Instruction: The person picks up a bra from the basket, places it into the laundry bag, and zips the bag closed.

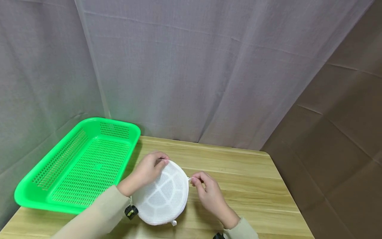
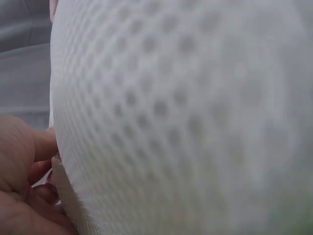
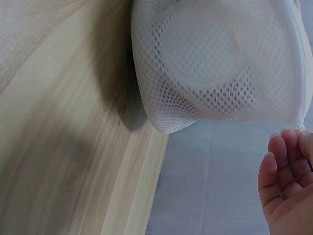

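Note:
A round white mesh laundry bag (image 1: pixel 162 196) with a zipper along its rim is held up over the table in the head view. My left hand (image 1: pixel 150 169) grips its upper left edge between thumb and fingers. At the bag's right edge my right hand (image 1: pixel 207 192) pinches the small white zipper pull (image 1: pixel 189 179). Mesh (image 2: pixel 146 107) fills most of the left wrist view, with the left hand (image 2: pixel 24 181) on its edge. From the right wrist, the bag (image 3: pixel 210 63) shows its mesh side and a round panel, and the right hand (image 3: pixel 288 181) is at the zipper's end.
A green plastic basket (image 1: pixel 79 207) with slotted sides stands on the left of the wooden table (image 1: pixel 238 172). Grey cloth (image 1: pixel 179 66) hangs behind the table, and brown cloth (image 1: pixel 334 132) hangs on the right.

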`<state>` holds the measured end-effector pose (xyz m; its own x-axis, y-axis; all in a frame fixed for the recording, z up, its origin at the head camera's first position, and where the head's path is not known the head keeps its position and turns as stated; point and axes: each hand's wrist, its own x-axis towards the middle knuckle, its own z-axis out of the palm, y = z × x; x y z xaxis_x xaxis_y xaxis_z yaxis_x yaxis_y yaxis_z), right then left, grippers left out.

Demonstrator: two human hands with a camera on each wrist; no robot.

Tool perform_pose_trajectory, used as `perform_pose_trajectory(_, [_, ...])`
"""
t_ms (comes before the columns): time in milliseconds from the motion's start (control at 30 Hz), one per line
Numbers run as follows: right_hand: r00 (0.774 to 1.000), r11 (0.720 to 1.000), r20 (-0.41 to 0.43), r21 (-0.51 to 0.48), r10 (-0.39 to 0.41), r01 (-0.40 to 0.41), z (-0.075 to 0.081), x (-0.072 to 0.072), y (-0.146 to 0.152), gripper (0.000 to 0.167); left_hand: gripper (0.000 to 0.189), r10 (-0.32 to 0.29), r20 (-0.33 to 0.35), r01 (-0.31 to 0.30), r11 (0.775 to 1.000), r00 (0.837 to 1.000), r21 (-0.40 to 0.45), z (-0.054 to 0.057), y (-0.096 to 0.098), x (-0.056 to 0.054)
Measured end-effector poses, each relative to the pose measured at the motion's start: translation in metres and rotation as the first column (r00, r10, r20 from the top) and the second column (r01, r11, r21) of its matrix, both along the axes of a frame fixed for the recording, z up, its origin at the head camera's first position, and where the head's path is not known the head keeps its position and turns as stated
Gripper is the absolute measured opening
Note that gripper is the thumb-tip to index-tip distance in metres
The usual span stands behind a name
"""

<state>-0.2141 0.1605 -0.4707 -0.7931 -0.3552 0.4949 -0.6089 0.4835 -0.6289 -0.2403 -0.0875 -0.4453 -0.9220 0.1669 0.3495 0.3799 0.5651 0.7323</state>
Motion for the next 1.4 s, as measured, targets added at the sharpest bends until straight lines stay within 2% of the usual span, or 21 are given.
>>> perform_pose_trajectory(267, [1.0,1.0,0.006,-0.002,-0.009,0.009,-0.002,0.0,0.001,0.006,0.004,0.015,0.024,-0.015,1.0,1.0,0.016,-0.003,-0.003,-0.001])
perform_pose_trajectory(500, [1.0,1.0,0.018,-0.012,-0.012,0.012,-0.002,-0.001,0.0,0.007,0.011,-0.048,0.059,0.05,0.998,0.997,-0.024,0.002,0.002,0.002])
perform_pose_trajectory(633, [1.0,1.0,0.02,-0.011,-0.009,0.009,-0.002,-0.001,-0.001,0.008,0.023,-0.106,0.045,0.109,0.991,0.993,-0.082,0.005,0.008,0.008])
perform_pose_trajectory(733, [1.0,1.0,0.027,-0.01,-0.002,0.002,-0.001,-0.001,-0.001,0.01,0.027,-0.141,0.01,0.141,0.979,0.99,-0.144,0.007,0.013,0.011])
perform_pose_trajectory(900, [1.0,1.0,0.022,-0.008,0.009,-0.009,-0.001,-0.002,-0.001,0.009,0.028,-0.17,-0.03,0.16,0.967,0.985,-0.198,0.006,0.018,0.013])
perform_pose_trajectory(1133, [1.0,1.0,-0.013,-0.001,0.018,-0.018,-0.002,-0.002,-0.001,0.006,0.021,-0.161,-0.056,0.149,0.973,0.985,-0.176,0.002,0.019,0.011])
perform_pose_trajectory(1400, [1.0,1.0,0.004,-0.009,0.001,-0.001,-0.002,-0.002,-0.002,0.005,0.01,-0.095,-0.046,0.088,0.987,0.994,-0.132,-0.003,0.016,0.007])
